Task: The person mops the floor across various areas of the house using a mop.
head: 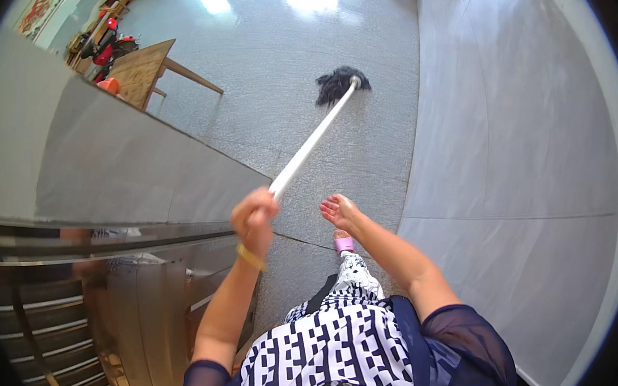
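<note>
My left hand, with a yellow band at its wrist, grips the upper end of a mop's white handle. The handle slants up and to the right to a dark, stringy mop head, spread on the grey floor. To the right of the handle is my right hand, its fingers slightly curled and holding nothing. It is apart from the mop, just above my foot in a pink slipper.
A grey-panelled wall runs along the right. At left, a wall corner juts out, with a wooden table and an orange object beyond it. A metal-fronted cabinet or appliance stands at lower left.
</note>
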Available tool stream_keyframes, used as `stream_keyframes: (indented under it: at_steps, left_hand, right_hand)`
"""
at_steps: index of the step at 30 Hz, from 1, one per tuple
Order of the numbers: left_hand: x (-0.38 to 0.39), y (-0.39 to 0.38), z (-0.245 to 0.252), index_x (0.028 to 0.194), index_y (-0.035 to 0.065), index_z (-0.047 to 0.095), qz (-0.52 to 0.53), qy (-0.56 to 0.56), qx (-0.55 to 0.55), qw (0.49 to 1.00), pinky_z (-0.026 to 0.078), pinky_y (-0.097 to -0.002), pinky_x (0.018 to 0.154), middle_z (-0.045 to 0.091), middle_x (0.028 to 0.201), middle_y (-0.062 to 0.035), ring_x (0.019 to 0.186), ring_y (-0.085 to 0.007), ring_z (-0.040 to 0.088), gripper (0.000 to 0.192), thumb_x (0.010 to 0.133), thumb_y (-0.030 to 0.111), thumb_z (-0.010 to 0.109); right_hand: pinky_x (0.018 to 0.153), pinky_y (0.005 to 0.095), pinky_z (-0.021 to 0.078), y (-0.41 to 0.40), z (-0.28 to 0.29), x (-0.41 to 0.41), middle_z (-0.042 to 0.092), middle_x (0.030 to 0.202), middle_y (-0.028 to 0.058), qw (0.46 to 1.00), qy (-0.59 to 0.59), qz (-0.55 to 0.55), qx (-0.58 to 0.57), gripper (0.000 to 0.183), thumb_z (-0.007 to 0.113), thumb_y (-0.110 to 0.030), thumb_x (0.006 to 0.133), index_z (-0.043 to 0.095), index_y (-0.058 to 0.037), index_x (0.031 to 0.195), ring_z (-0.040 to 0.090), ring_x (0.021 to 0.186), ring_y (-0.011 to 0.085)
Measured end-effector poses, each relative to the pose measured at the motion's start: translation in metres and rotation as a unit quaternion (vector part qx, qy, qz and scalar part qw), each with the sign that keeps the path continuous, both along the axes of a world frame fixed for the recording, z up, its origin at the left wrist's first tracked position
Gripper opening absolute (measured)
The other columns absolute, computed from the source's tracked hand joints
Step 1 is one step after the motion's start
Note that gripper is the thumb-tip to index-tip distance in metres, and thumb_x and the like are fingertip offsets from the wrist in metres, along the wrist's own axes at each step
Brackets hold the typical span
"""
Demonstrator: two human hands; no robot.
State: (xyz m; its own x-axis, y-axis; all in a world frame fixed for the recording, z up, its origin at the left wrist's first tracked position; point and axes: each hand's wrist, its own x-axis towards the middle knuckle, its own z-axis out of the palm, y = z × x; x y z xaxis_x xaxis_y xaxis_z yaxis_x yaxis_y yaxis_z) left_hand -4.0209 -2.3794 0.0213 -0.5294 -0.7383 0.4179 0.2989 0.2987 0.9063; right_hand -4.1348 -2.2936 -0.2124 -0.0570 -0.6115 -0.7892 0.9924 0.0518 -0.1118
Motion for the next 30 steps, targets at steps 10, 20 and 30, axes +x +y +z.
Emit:
stream_keyframes:
  at_steps: [10,20,30]
  left_hand:
    - [-0.185,-0.041,-0.063,0.065,-0.0026,0.056,-0.011,-0.049,-0.019,0.999,0.032,-0.0189,0.044,0.045,0.051,-0.0015,0.047,-0.0066,0.04,0.018,0.067,0.0,0.038]
    - [0.018,0.005,0.054,0.063,-0.0025,0.055,-0.044,-0.151,-0.111,0.981,0.033,-0.0231,0.044,0.045,0.049,-0.005,0.041,-0.0103,0.038,0.017,0.056,-0.004,0.038]
    - [0.215,0.072,0.189,0.082,0.0027,0.047,0.164,-0.034,-0.103,0.981,0.029,-0.0198,0.038,0.037,0.04,0.0003,0.035,-0.0087,0.036,0.014,0.077,0.014,0.04]
  right_hand:
    - [0.053,0.0266,0.0445,0.071,-0.046,-0.048,0.05,0.069,0.0061,0.989,-0.082,-0.071,0.096,0.011,0.04,-0.013,0.073,0.046,-0.0035,0.074,0.051,0.061,0.0157]
    - [0.063,0.0318,0.0452,-0.027,-0.027,-0.029,0.043,0.097,0.0134,0.992,-0.121,0.007,-0.036,0.047,0.034,-0.038,0.08,0.029,-0.001,0.109,0.048,0.082,0.0231]
    - [0.077,0.0434,0.0381,-0.108,0.026,0.042,0.043,0.096,0.0252,0.965,-0.228,0.117,0.046,0.055,0.034,-0.041,0.079,0.024,0.002,0.111,0.047,0.086,0.0326]
